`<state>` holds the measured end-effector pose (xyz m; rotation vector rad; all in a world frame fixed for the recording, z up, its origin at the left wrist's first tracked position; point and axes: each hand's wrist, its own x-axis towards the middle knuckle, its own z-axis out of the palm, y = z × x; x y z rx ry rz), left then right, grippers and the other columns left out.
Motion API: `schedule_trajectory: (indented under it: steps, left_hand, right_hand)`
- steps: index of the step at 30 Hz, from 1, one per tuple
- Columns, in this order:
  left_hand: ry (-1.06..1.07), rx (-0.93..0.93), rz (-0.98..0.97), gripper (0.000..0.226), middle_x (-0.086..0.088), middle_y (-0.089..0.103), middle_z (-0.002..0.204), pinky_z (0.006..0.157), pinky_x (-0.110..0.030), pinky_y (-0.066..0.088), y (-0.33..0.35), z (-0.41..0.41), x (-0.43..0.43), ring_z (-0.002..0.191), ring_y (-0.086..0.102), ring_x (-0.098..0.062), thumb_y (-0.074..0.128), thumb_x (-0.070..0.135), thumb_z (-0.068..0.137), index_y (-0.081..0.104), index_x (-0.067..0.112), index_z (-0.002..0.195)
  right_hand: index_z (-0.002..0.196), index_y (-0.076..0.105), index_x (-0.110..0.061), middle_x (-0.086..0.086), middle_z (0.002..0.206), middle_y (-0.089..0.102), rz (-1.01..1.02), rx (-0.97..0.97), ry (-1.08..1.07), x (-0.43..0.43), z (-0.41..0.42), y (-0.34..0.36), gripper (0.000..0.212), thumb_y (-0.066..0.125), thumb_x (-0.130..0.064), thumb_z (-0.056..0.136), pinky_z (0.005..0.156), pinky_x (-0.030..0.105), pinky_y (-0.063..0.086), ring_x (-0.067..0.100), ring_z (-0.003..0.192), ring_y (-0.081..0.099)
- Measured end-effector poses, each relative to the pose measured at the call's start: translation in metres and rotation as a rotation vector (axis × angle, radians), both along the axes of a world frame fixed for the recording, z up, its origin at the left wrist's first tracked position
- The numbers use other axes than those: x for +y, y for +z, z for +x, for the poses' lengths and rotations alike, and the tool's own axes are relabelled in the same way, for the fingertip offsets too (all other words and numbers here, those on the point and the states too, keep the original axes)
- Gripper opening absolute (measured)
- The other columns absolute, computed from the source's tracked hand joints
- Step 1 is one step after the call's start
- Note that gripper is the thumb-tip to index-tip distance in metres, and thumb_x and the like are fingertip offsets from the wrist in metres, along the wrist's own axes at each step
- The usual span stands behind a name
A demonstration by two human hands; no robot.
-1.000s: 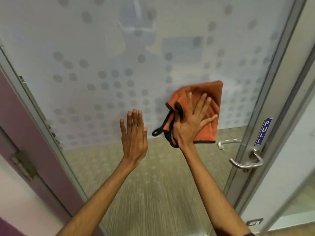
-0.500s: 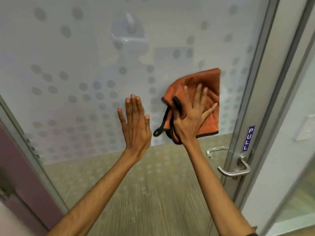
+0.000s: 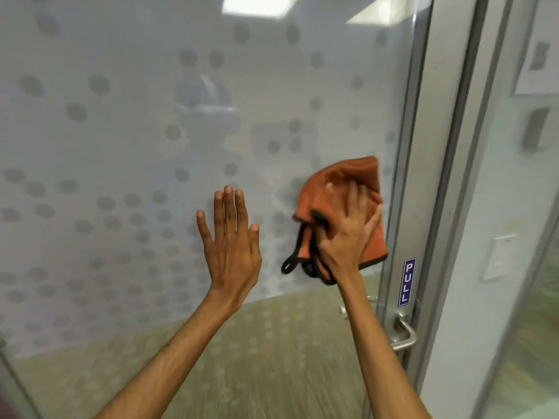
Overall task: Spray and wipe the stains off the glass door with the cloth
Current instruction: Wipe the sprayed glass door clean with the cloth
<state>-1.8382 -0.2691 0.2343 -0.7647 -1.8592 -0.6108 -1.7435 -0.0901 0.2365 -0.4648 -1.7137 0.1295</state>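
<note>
The glass door [image 3: 121, 146] fills the view, frosted with grey dots above and clear below. An orange cloth [image 3: 338, 182] with black trim is pressed flat against the glass near the door's right edge. My right hand [image 3: 348, 234] lies spread over the cloth, fingers straight and blurred by motion. To the left of it, my left hand [image 3: 231, 246] rests flat on the bare glass with its fingers straight and pointing up. No spray bottle is in view.
The metal door frame [image 3: 423, 176] runs down the right side, with a blue PULL sticker [image 3: 408, 281] and a steel lever handle [image 3: 403, 334] below the cloth. A glass side panel [image 3: 514, 237] stands further right.
My right hand has slid the cloth to the right, close to the door frame. The camera has moved nearer and panned right. My left hand stays flat on the glass.
</note>
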Motion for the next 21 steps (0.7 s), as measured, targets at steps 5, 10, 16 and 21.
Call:
schedule_trajectory:
  steps: [5, 10, 16, 21]
  left_hand:
    - [0.01, 0.076, 0.01, 0.066, -0.008, -0.011, 0.166, 0.122, -0.051, -0.012, 0.045, -0.001, 0.004, 0.153, -0.014, -0.02, 0.028, 0.037, 0.105, 0.0, 0.011, 0.158]
    - [0.022, 0.131, 0.073, 0.062, -0.013, 0.001, 0.167, 0.124, -0.05, -0.006, 0.114, -0.006, 0.011, 0.155, -0.003, -0.025, 0.027, 0.031, 0.105, 0.004, 0.009, 0.158]
    - [-0.011, 0.156, 0.056, 0.06, -0.015, 0.0, 0.167, 0.125, -0.051, -0.003, 0.132, -0.01, -0.002, 0.155, -0.001, -0.028, 0.021, 0.03, 0.106, 0.003, 0.006, 0.158]
    - [-0.004, 0.19, 0.102, 0.06, -0.017, 0.005, 0.166, 0.125, -0.05, -0.002, 0.158, -0.013, -0.01, 0.155, 0.002, -0.029, 0.025, 0.026, 0.105, 0.007, 0.002, 0.157]
  right_hand:
    - [0.16, 0.015, -0.014, 0.009, 0.168, 0.015, -0.369, 0.318, -0.04, 0.023, -0.008, 0.124, 0.092, 0.035, -0.069, 0.089, 0.116, 0.071, 0.005, 0.025, 0.156, 0.011]
    - [0.154, 0.031, -0.037, 0.006, 0.169, 0.01, 0.137, -0.021, -0.047, -0.007, -0.017, 0.113, 0.064, 0.04, -0.058, 0.095, 0.116, 0.07, -0.009, 0.028, 0.157, 0.0]
    - [0.16, 0.013, -0.018, 0.006, 0.169, 0.009, -0.235, 0.204, 0.022, 0.017, 0.003, 0.179, 0.087, 0.029, -0.065, 0.088, 0.116, 0.071, -0.003, 0.024, 0.157, 0.002]
    - [0.159, 0.018, -0.027, 0.009, 0.168, 0.011, 0.067, 0.138, -0.005, -0.04, -0.034, 0.246, 0.071, 0.031, -0.057, 0.096, 0.111, 0.077, -0.008, 0.032, 0.156, 0.003]
